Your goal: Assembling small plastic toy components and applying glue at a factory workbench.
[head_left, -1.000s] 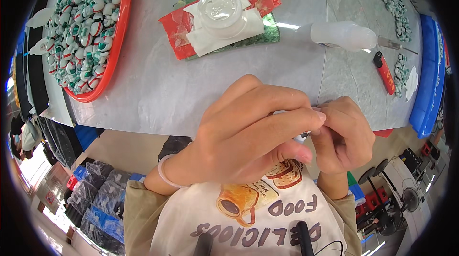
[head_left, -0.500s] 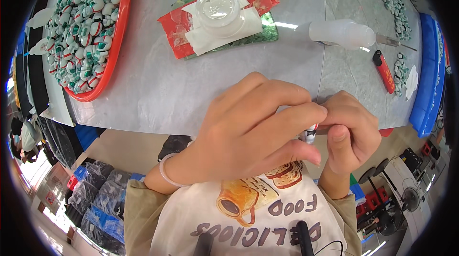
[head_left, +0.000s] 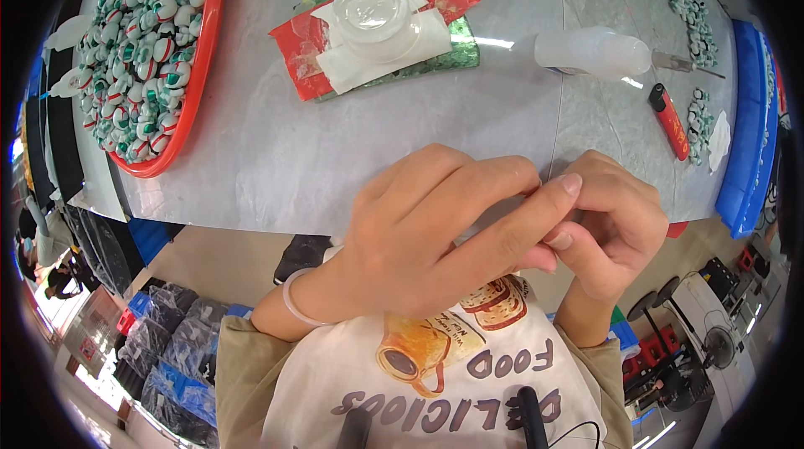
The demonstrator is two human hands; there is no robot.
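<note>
In front of my chest, over the table's near edge, my two hands meet at the fingertips. My left hand (head_left: 448,227) has its fingers bent and thumb drawn in, in a pinch. A small white piece with red and black marks, seen in it half a second ago, is now hidden behind the fingers. My right hand (head_left: 615,219) is curled, thumb against forefinger, touching the left fingertips; whatever it pinches cannot be seen. Beyond the hands stands a clear round plastic pot (head_left: 373,18) on white paper, over a red-and-green wrapped pad (head_left: 452,55).
A red-rimmed tray (head_left: 203,72) heaped with small white, green and red pieces (head_left: 142,55) is at left. To the right lie a white needle-tipped squeeze bottle (head_left: 590,54), a red lighter (head_left: 669,122), a line of small pieces (head_left: 691,18) and a blue bin (head_left: 748,131).
My right thumb and fingers have closed in against the left fingertips. The small piece between the left thumb and fingers has gone out of sight. The view has shifted slightly.
</note>
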